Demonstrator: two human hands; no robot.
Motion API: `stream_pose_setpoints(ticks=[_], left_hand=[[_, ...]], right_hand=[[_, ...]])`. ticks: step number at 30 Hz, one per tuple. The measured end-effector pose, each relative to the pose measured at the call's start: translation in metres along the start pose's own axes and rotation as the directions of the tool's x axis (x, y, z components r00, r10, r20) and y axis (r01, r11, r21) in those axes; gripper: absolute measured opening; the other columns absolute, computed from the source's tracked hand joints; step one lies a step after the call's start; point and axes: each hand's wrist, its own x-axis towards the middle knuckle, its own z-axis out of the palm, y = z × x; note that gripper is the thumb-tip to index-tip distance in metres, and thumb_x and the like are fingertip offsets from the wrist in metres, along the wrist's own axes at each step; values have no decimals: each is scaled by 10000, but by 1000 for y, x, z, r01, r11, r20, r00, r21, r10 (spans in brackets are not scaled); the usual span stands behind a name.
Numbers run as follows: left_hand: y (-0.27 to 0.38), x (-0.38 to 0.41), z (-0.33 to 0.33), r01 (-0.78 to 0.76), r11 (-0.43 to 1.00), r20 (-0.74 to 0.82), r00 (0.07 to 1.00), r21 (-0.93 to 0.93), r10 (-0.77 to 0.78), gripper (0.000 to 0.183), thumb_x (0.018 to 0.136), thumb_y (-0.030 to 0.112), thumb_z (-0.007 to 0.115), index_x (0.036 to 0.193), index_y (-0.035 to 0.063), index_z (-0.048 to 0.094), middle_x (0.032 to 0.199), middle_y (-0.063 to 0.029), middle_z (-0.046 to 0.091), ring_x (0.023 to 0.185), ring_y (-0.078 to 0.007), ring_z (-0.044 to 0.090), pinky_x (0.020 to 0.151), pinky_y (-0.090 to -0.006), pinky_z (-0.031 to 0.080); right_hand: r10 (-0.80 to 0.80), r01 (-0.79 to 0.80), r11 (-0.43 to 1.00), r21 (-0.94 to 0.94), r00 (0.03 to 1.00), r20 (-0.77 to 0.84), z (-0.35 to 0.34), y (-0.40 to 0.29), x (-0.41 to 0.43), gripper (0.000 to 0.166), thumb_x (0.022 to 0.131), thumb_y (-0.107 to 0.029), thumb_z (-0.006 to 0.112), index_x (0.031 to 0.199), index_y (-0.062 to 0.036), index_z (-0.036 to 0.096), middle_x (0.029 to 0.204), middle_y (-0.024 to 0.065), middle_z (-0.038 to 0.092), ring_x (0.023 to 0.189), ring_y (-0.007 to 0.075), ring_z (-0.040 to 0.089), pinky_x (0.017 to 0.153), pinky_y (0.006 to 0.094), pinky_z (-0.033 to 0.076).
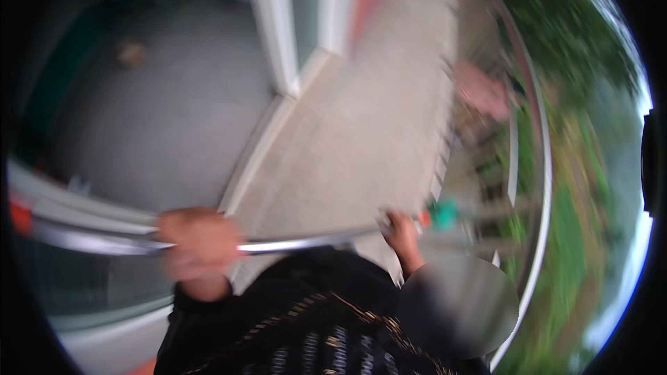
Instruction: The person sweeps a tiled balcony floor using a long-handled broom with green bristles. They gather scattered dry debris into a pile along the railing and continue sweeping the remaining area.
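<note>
A shiny metal pole runs crosswise in front of my dark patterned top. My left hand is wrapped around it at the left. My right hand closes on the pole farther right, with motion blur over its fingers. Just beyond that hand sits a small green piece with orange-red next to it; whether it belongs to the pole cannot be told. At the far left an orange-red patch lies by the pole's other end.
A white door frame stands ahead, its pale sill dividing a grey indoor floor from a beige walkway. A curved railing borders greenery on the right. A small brownish object lies on the grey floor.
</note>
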Motion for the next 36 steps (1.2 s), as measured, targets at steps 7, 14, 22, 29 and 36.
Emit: stream_pose_setpoints(ticks=[7,14,22,29,36], left_hand=[[-86,-17,-1,391,901,35,914,189,-404,138,909,79,592,812,63,495,695,-56,568,649,-200,604,849,-452,514],[-65,-4,-19,344,912,32,933,225,-359,184,899,136,624,771,69,509,631,-57,586,618,-219,631,767,-439,538],[-37,7,-42,191,979,16,981,75,-192,256,937,244,590,771,139,425,623,10,476,559,-130,473,646,-328,436],[-103,-19,-1,404,807,266,798,432,-541,140,834,92,686,760,30,586,728,-103,648,773,-286,679,914,-485,503],[-53,0,-8,302,892,122,925,338,-359,246,936,210,584,774,52,491,695,-132,607,774,-324,665,975,-531,459]], right_hand=[[183,-178,982,68,981,-68,66,72,-43,179,731,-80,667,907,-94,695,849,129,660,848,334,622,760,415,503],[42,-60,983,172,993,109,76,36,-44,253,746,-87,657,997,-117,665,870,121,662,891,327,626,774,407,517],[-48,69,996,64,958,-282,-4,8,-5,278,716,-84,709,988,-106,658,746,96,624,776,312,618,699,406,490],[181,-195,970,145,978,105,97,93,-53,134,752,-97,653,881,-98,685,875,129,665,940,331,614,814,420,498],[38,-39,996,82,999,15,56,51,-4,144,762,-119,642,899,-125,687,832,118,665,887,321,635,746,424,528]])
